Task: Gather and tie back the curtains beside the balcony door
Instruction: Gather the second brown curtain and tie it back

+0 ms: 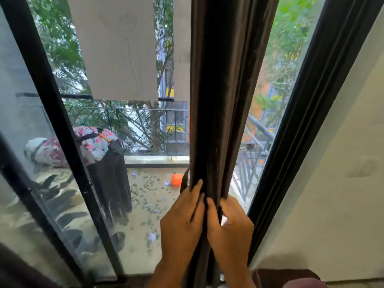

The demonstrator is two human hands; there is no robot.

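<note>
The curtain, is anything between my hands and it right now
No. Both the left hand and the right hand already grip the gathered dark curtain, side by side, with nothing visible between them and the fabric. No tieback is clearly visible.

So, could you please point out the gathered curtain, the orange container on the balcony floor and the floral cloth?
curtain (220,100): head view, middle of the gathered dark folds.
orange container (176,179): head view, centre of its visible side.
floral cloth (93,145): head view, top of the draped fabric.
</note>
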